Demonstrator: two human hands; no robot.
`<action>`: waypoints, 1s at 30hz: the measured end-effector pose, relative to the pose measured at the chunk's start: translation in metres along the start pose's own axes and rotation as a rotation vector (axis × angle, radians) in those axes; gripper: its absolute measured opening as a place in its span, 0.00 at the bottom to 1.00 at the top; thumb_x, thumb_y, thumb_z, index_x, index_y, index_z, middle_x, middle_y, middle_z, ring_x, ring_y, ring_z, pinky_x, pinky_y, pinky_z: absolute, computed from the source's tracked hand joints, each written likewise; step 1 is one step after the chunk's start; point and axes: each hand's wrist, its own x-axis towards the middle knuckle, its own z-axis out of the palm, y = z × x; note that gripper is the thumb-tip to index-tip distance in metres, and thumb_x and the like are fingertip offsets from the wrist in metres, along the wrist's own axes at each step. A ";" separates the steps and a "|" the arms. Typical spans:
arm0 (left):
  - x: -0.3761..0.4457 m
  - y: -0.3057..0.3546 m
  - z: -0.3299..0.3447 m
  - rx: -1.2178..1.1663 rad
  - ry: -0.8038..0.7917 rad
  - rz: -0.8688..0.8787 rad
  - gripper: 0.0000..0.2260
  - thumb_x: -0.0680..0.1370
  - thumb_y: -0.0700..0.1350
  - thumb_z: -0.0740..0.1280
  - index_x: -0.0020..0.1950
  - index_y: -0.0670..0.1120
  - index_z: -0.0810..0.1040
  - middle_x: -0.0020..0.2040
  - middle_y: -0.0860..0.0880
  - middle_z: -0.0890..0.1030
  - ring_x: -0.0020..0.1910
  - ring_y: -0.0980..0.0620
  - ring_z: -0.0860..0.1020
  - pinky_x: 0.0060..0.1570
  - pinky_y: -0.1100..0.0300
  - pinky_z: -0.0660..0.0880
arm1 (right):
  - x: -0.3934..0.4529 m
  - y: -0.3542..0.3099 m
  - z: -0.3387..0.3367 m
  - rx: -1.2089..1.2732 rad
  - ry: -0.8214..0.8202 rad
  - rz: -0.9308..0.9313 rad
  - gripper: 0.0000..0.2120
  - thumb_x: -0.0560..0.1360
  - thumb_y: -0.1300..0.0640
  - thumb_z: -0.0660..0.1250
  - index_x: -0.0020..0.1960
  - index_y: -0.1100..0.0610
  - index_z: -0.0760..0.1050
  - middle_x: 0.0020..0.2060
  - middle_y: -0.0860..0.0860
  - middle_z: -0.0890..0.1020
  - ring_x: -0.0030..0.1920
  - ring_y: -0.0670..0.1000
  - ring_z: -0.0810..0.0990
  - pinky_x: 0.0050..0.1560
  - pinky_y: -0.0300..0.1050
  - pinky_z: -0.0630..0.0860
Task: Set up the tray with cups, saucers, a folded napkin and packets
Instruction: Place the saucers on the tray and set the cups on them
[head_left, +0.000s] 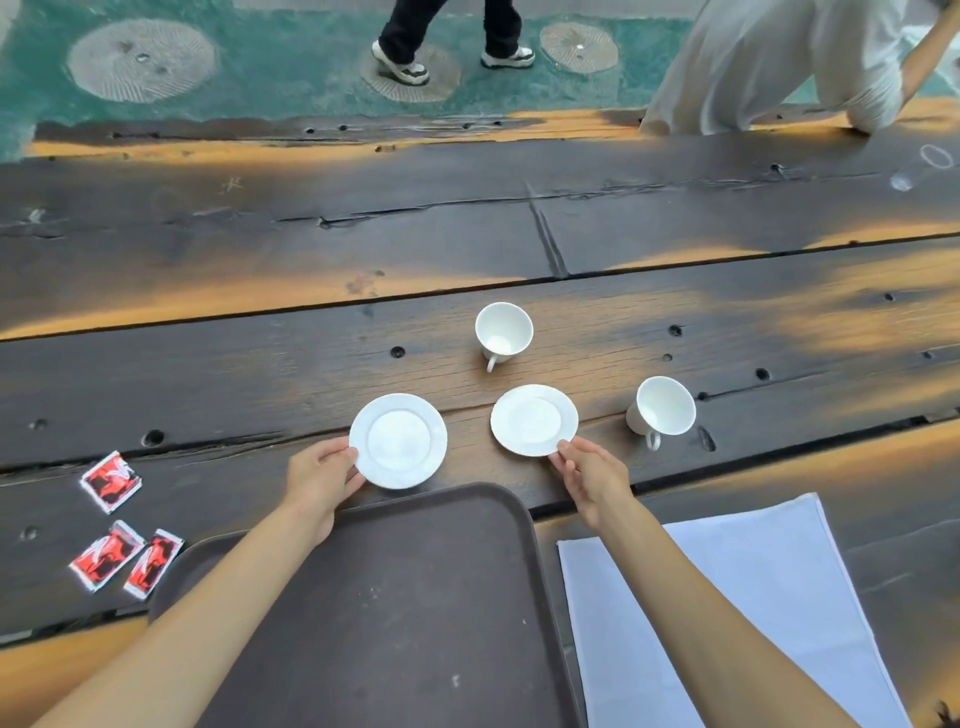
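With the packets (122, 525) lying left of the bare tray (415, 597), the left hand (319, 475) is pinching one saucer (398, 440) and the right hand (589, 475) another (534, 420), where thin-rim grips risk slipping and chipping them.

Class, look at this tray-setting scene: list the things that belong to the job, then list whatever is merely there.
Belongs to the job:
brown tray
left saucer, gripped by left hand
right saucer, gripped by right hand
far cup
near cup
white napkin, unfolded
three red packets

Merely there:
wooden table
two other people passing behind
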 end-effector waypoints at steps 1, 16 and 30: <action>-0.004 -0.001 -0.008 -0.027 0.002 -0.006 0.08 0.81 0.33 0.63 0.59 0.38 0.78 0.56 0.40 0.81 0.51 0.47 0.81 0.54 0.53 0.77 | -0.005 0.002 0.000 -0.010 -0.007 0.001 0.17 0.78 0.70 0.69 0.66 0.65 0.76 0.60 0.62 0.83 0.45 0.50 0.85 0.28 0.30 0.78; -0.077 -0.075 -0.158 -0.273 0.136 -0.085 0.15 0.82 0.35 0.63 0.69 0.37 0.74 0.63 0.43 0.80 0.61 0.45 0.79 0.61 0.52 0.74 | -0.082 0.082 0.004 -0.164 -0.226 -0.019 0.15 0.78 0.69 0.70 0.65 0.66 0.77 0.59 0.59 0.84 0.58 0.53 0.84 0.68 0.49 0.76; -0.095 -0.129 -0.194 -0.314 0.314 -0.126 0.13 0.81 0.34 0.66 0.65 0.37 0.77 0.60 0.42 0.80 0.55 0.45 0.79 0.58 0.52 0.77 | -0.110 0.170 0.017 -0.366 -0.272 0.031 0.09 0.78 0.70 0.70 0.58 0.67 0.79 0.54 0.60 0.86 0.54 0.54 0.86 0.59 0.44 0.78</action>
